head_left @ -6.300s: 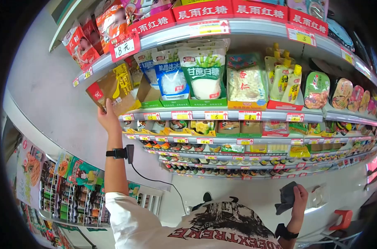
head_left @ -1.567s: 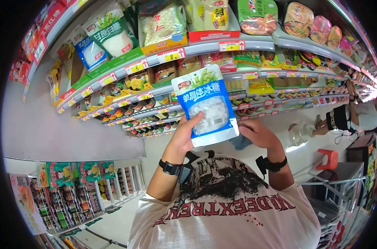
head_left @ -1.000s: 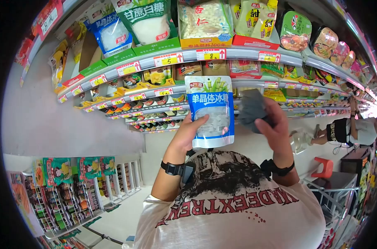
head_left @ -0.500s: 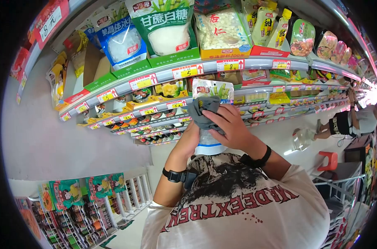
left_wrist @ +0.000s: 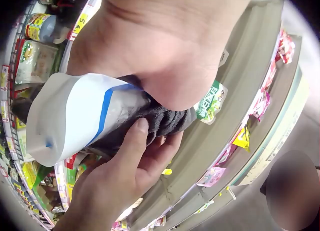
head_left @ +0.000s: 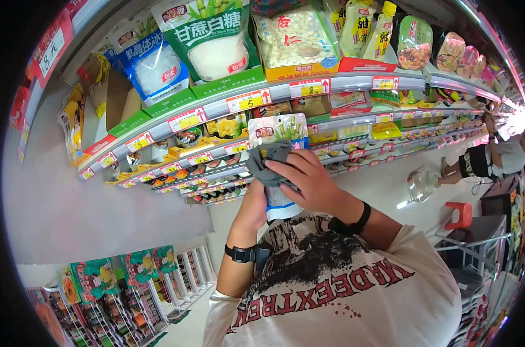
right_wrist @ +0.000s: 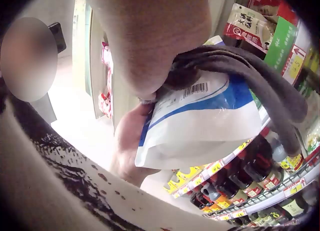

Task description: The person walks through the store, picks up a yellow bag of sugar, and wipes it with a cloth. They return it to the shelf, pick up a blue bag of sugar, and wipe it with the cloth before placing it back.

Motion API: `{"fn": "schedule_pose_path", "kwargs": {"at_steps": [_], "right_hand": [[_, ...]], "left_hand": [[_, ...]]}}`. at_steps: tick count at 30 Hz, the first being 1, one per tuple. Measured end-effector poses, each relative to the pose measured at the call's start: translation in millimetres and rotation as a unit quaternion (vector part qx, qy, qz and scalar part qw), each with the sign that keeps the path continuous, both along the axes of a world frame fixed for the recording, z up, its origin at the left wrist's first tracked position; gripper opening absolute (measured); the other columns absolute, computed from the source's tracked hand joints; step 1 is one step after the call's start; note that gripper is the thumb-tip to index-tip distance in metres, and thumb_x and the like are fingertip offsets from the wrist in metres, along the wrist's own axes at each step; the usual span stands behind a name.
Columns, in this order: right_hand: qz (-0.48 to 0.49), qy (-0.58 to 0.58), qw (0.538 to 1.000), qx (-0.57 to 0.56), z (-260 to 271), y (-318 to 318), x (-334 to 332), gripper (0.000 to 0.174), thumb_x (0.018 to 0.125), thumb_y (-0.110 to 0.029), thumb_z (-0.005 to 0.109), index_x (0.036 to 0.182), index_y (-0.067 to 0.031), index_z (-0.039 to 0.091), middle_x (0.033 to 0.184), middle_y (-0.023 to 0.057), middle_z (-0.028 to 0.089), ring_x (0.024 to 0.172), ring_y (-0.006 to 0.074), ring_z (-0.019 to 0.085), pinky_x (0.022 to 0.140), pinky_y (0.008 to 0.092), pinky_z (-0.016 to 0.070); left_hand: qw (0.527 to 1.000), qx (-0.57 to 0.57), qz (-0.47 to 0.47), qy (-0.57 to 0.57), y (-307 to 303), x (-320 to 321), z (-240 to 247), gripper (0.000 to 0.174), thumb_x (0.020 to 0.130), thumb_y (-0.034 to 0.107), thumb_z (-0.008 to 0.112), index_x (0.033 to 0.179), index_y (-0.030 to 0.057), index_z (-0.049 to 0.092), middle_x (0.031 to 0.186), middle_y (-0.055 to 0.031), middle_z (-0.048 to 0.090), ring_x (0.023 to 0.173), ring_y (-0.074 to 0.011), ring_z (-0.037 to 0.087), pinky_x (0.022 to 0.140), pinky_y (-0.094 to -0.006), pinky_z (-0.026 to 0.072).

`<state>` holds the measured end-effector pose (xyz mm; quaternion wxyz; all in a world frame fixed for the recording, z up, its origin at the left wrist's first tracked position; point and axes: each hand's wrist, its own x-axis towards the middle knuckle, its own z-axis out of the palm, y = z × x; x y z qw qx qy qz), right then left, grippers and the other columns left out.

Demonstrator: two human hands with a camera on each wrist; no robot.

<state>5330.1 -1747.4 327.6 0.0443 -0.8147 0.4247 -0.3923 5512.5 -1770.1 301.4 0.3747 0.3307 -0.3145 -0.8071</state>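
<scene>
My left hand [head_left: 251,205] grips a blue-and-white pouch of rock sugar [head_left: 298,128] by its side, upright before my chest. The right hand [head_left: 313,180] holds a crumpled dark grey cloth [head_left: 269,163] against the pouch's front, covering most of its middle. In the left wrist view, the right thumb and fingers pinch the cloth [left_wrist: 167,122] beside the pouch's white bottom [left_wrist: 55,121]. The right wrist view shows the pouch's back with a barcode [right_wrist: 196,88], and a loose end of cloth [right_wrist: 265,86] hanging over its far side.
Shelves ahead bear another rock sugar pouch [head_left: 154,66], a green white-sugar pouch [head_left: 222,49] and a bag of almonds [head_left: 297,40]. A wire rack [head_left: 118,289] stands at lower left. On the right are a red stool [head_left: 459,215] and another person [head_left: 494,159].
The left hand held a brown bag at the shelf earliest, then the rock sugar pouch. My right hand has brought the cloth up from the side onto the pouch's front. Lately both hands have shifted slightly left.
</scene>
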Motion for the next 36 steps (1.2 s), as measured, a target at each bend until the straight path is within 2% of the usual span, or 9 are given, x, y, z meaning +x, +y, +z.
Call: {"fn": "schedule_pose_path", "kwargs": {"at_steps": [5, 11, 13, 20, 22, 29, 30, 33, 36], "right_hand": [[0.022, 0.000, 1.000, -0.006, 0, 16, -39, 0.065, 0.078, -0.016, 0.075, 0.141, -0.0154, 0.058, 0.113, 0.0093, 0.056, 0.111, 0.0321, 0.051, 0.095, 0.0455, 0.0444], [0.020, -0.003, 1.000, 0.022, 11, 54, -110, 0.063, 0.080, -0.015, 0.074, 0.141, -0.0147, 0.057, 0.116, 0.0103, 0.057, 0.114, 0.0332, 0.050, 0.097, 0.0461, 0.0436], [0.012, -0.005, 0.999, 0.044, 12, 74, -134, 0.062, 0.080, -0.014, 0.073, 0.141, -0.0127, 0.057, 0.118, 0.0120, 0.057, 0.114, 0.0347, 0.050, 0.099, 0.0477, 0.0423], [-0.026, -0.018, 0.999, 0.028, 9, 119, -213, 0.057, 0.082, -0.014, 0.071, 0.138, -0.0177, 0.060, 0.117, 0.0066, 0.059, 0.117, 0.0307, 0.051, 0.098, 0.0465, 0.0428], [-0.037, -0.037, 0.998, 0.033, 7, 130, -230, 0.058, 0.080, -0.012, 0.071, 0.136, -0.0159, 0.061, 0.117, 0.0087, 0.059, 0.116, 0.0323, 0.051, 0.098, 0.0464, 0.0426], [-0.083, -0.077, 0.992, 0.052, 6, 150, -258, 0.059, 0.080, -0.008, 0.067, 0.138, -0.0142, 0.058, 0.125, 0.0135, 0.058, 0.123, 0.0371, 0.049, 0.104, 0.0498, 0.0396], [-0.085, -0.089, 0.991, 0.059, 8, 151, -261, 0.059, 0.081, -0.007, 0.064, 0.140, -0.0129, 0.056, 0.129, 0.0161, 0.057, 0.126, 0.0394, 0.048, 0.108, 0.0510, 0.0370], [-0.110, -0.130, 0.984, 0.048, 10, 151, -270, 0.061, 0.082, -0.007, 0.062, 0.142, -0.0119, 0.054, 0.133, 0.0176, 0.056, 0.129, 0.0406, 0.047, 0.110, 0.0508, 0.0353], [-0.146, -0.143, 0.978, 0.034, 11, 153, -282, 0.065, 0.082, -0.008, 0.062, 0.145, -0.0127, 0.049, 0.132, 0.0164, 0.057, 0.129, 0.0384, 0.048, 0.111, 0.0500, 0.0352]], "left_hand": [[1.000, 0.008, 0.020, 0.022, 22, -39, 3, 0.050, 0.109, 0.039, 0.038, 0.142, 0.0035, 0.050, 0.135, -0.0103, 0.061, 0.120, -0.0208, 0.063, 0.103, -0.0367, 0.0519], [0.999, 0.015, 0.028, 0.035, 56, -115, 5, 0.057, 0.109, 0.047, 0.035, 0.145, 0.0039, 0.046, 0.138, -0.0111, 0.058, 0.123, -0.0217, 0.061, 0.103, -0.0378, 0.0517], [0.999, 0.016, 0.015, 0.037, 66, -141, 5, 0.059, 0.109, 0.050, 0.034, 0.146, 0.0043, 0.045, 0.139, -0.0110, 0.058, 0.124, -0.0218, 0.061, 0.103, -0.0381, 0.0515], [0.997, 0.012, -0.020, 0.076, 91, -225, 9, 0.061, 0.108, 0.055, 0.033, 0.144, 0.0079, 0.046, 0.138, -0.0087, 0.058, 0.124, -0.0207, 0.059, 0.103, -0.0379, 0.0512], [0.996, -0.003, -0.041, 0.075, 97, -242, 6, 0.060, 0.108, 0.055, 0.034, 0.144, 0.0083, 0.047, 0.138, -0.0082, 0.058, 0.124, -0.0203, 0.059, 0.103, -0.0377, 0.0510], [0.998, -0.009, -0.055, -0.001, 116, -280, 23, 0.061, 0.107, 0.056, 0.035, 0.144, 0.0089, 0.048, 0.139, -0.0086, 0.058, 0.124, -0.0217, 0.060, 0.104, -0.0386, 0.0507], [0.998, -0.021, -0.059, -0.008, 118, -284, 30, 0.060, 0.108, 0.054, 0.034, 0.144, 0.0087, 0.048, 0.140, -0.0083, 0.057, 0.124, -0.0208, 0.059, 0.104, -0.0376, 0.0501], [0.995, -0.038, -0.086, -0.041, 122, -298, 38, 0.060, 0.108, 0.054, 0.034, 0.146, 0.0087, 0.046, 0.140, -0.0080, 0.057, 0.124, -0.0205, 0.060, 0.105, -0.0371, 0.0497], [0.993, -0.050, -0.086, -0.060, 124, -311, 29, 0.054, 0.110, 0.047, 0.034, 0.146, 0.0083, 0.045, 0.137, -0.0074, 0.058, 0.121, -0.0189, 0.061, 0.102, -0.0368, 0.0514]]}}
